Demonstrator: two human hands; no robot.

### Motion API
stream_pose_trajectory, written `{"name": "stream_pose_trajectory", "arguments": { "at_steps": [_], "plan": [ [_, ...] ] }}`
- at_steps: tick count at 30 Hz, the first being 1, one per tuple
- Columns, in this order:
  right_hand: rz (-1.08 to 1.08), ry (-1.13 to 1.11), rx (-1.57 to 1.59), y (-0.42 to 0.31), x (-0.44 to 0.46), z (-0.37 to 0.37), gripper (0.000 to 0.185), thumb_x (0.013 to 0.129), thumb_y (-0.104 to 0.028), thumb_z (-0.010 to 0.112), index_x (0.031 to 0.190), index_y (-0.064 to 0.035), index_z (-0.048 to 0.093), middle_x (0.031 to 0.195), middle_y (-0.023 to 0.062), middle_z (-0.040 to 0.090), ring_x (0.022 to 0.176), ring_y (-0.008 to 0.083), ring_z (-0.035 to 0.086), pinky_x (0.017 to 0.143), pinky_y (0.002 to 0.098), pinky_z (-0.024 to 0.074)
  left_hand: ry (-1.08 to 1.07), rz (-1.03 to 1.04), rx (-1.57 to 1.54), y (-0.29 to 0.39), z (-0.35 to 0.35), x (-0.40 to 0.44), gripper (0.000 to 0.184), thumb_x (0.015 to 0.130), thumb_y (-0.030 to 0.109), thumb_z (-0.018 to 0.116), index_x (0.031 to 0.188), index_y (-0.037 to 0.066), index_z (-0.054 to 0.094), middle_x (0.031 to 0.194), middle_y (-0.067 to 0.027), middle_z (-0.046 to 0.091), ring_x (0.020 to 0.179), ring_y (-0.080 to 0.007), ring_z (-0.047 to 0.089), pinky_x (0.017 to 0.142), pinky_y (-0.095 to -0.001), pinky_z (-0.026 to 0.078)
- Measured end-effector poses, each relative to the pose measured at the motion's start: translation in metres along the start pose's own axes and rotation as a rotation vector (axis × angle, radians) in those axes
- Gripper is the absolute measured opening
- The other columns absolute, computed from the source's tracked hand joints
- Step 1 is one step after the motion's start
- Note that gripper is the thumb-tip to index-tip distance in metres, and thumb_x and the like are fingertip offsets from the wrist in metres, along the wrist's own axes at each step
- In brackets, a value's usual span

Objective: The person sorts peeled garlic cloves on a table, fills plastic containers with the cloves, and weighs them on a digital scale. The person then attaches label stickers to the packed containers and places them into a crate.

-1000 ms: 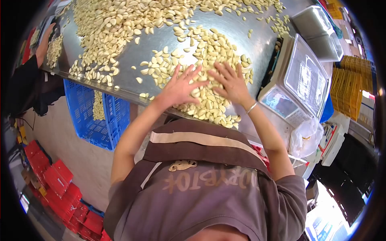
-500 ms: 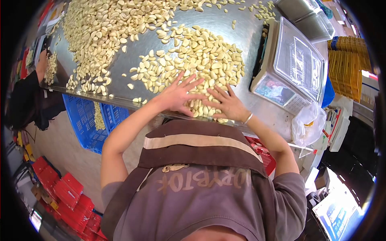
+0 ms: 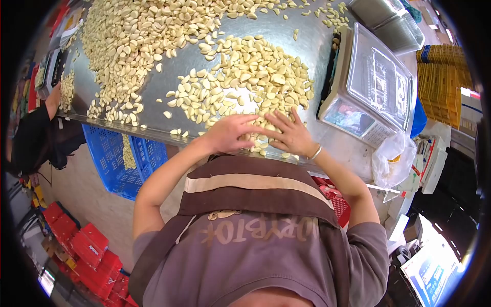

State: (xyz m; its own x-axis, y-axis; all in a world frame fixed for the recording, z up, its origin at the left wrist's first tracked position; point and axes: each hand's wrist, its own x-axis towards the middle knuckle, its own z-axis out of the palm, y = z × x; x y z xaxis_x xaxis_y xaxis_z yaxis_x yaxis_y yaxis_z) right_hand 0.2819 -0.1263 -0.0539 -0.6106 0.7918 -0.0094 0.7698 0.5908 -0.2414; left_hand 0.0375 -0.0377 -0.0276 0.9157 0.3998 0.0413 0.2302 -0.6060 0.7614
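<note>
Pale peeled garlic cloves [image 3: 245, 64] lie in a loose patch on the metal table [image 3: 174, 69], near its front edge. At the lower side of this patch, my left hand [image 3: 229, 134] rests over cloves, palm down, fingers apart and pointing right. Beside it my right hand [image 3: 292, 136], with a bracelet at the wrist, lies on cloves with its fingers spread. The fingertips of both hands nearly meet. Neither hand grips anything visible; what is under the palms is hidden.
A larger clove heap [image 3: 138, 30] covers the upper left. At right stand a scale [image 3: 376, 77], metal containers [image 3: 396, 30] and a plastic bag [image 3: 393, 161]. Below the table's left edge is a blue crate [image 3: 110, 158]. Another person's hand [image 3: 53, 100] is at far left.
Both hands have drawn back from the middle of the clove patch to the table's front edge. My left hand's fingers are less spread. The whole view has shifted slightly.
</note>
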Motion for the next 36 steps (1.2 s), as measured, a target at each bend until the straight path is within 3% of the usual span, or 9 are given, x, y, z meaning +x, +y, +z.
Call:
{"name": "stream_pose_trajectory", "arguments": {
  "at_steps": [3, 4, 11, 15, 23, 25, 30, 33, 36],
  "plan": [
    [0.074, 0.091, 0.169, 0.001, 0.009, -0.018, 0.045, 0.083, -0.032, 0.057, 0.128, -0.0277, 0.047, 0.140, 0.0059, 0.035, 0.127, 0.0241, 0.036, 0.106, 0.0530, 0.0215, 0.203, -0.208, 0.135, -0.013, -0.011, 0.012, 0.026, 0.077, 0.017, 0.067, 0.101, 0.007, 0.063, 0.107, -0.0095, 0.059, 0.084, -0.0251, 0.061, 0.070, -0.0321, 0.050],
    [0.091, 0.155, 0.252, 0.000, 0.015, -0.023, 0.042, 0.082, -0.025, 0.060, 0.122, -0.0189, 0.052, 0.135, 0.0088, 0.039, 0.124, 0.0269, 0.038, 0.104, 0.0526, 0.0241, 0.396, -0.133, 0.216, -0.017, -0.012, 0.023, 0.018, 0.077, 0.010, 0.065, 0.094, 0.006, 0.062, 0.094, -0.0058, 0.058, 0.072, -0.0232, 0.060, 0.060, -0.0317, 0.048],
    [0.436, 0.405, 0.140, 0.031, 0.041, -0.018, 0.040, 0.083, -0.020, 0.058, 0.121, -0.0116, 0.052, 0.134, 0.0140, 0.039, 0.121, 0.0318, 0.039, 0.102, 0.0529, 0.0250, 0.409, -0.254, 0.445, -0.049, 0.007, 0.072, 0.012, 0.078, 0.010, 0.064, 0.088, 0.005, 0.059, 0.085, -0.0061, 0.053, 0.075, -0.0229, 0.060, 0.060, -0.0339, 0.049],
    [0.539, 0.339, 0.053, 0.033, 0.049, 0.002, 0.058, 0.087, -0.034, 0.054, 0.138, -0.0155, 0.034, 0.142, 0.0154, 0.030, 0.131, 0.0324, 0.029, 0.105, 0.0529, 0.0206, 0.362, -0.256, 0.538, -0.047, 0.010, 0.065, 0.015, 0.077, 0.009, 0.064, 0.089, 0.004, 0.057, 0.087, -0.0067, 0.051, 0.075, -0.0228, 0.060, 0.060, -0.0345, 0.049],
    [0.246, 0.070, 0.217, -0.003, 0.033, -0.011, 0.058, 0.087, -0.037, 0.053, 0.138, -0.0170, 0.034, 0.146, 0.0154, 0.022, 0.133, 0.0337, 0.025, 0.107, 0.0512, 0.0192, 0.339, -0.382, 0.315, -0.030, -0.010, 0.047, 0.015, 0.078, 0.011, 0.062, 0.090, 0.005, 0.055, 0.089, -0.0067, 0.052, 0.069, -0.0212, 0.060, 0.058, -0.0337, 0.049],
    [0.342, 0.166, 0.229, 0.013, 0.038, -0.006, 0.058, 0.087, -0.037, 0.053, 0.137, -0.0157, 0.035, 0.146, 0.0145, 0.022, 0.134, 0.0331, 0.024, 0.108, 0.0510, 0.0177, 0.397, -0.440, 0.181, -0.018, -0.022, 0.034, 0.015, 0.079, 0.012, 0.063, 0.090, 0.006, 0.055, 0.090, -0.0067, 0.053, 0.069, -0.0206, 0.061, 0.057, -0.0322, 0.049],
    [0.493, 0.317, 0.124, 0.050, 0.108, -0.015, 0.060, 0.089, -0.044, 0.047, 0.139, -0.0148, 0.031, 0.146, 0.0151, 0.022, 0.135, 0.0306, 0.021, 0.110, 0.0486, 0.0143, 0.747, -0.552, -0.073, -0.008, -0.073, -0.029, 0.017, 0.080, 0.016, 0.065, 0.093, 0.005, 0.060, 0.092, -0.0038, 0.059, 0.069, -0.0117, 0.059, 0.059, -0.0249, 0.048],
    [0.277, 0.156, 0.121, 0.042, 0.153, -0.002, 0.065, 0.089, -0.052, 0.040, 0.141, -0.0147, 0.028, 0.146, 0.0157, 0.022, 0.136, 0.0297, 0.020, 0.111, 0.0465, 0.0125, 0.977, -0.907, 0.059, -0.002, -0.113, -0.095, 0.015, 0.083, 0.008, 0.063, 0.096, 0.001, 0.061, 0.079, -0.0022, 0.062, 0.072, -0.0089, 0.057, 0.064, -0.0217, 0.046],
    [0.120, 0.201, 0.285, 0.013, 0.156, 0.009, 0.072, 0.085, -0.053, 0.048, 0.141, -0.0127, 0.026, 0.144, 0.0149, 0.026, 0.134, 0.0295, 0.024, 0.111, 0.0465, 0.0158, 1.184, -0.886, 0.148, -0.045, -0.127, -0.221, 0.014, 0.084, 0.006, 0.063, 0.095, -0.001, 0.059, 0.085, -0.0034, 0.061, 0.076, -0.0095, 0.057, 0.067, -0.0226, 0.047]
  ]
}}
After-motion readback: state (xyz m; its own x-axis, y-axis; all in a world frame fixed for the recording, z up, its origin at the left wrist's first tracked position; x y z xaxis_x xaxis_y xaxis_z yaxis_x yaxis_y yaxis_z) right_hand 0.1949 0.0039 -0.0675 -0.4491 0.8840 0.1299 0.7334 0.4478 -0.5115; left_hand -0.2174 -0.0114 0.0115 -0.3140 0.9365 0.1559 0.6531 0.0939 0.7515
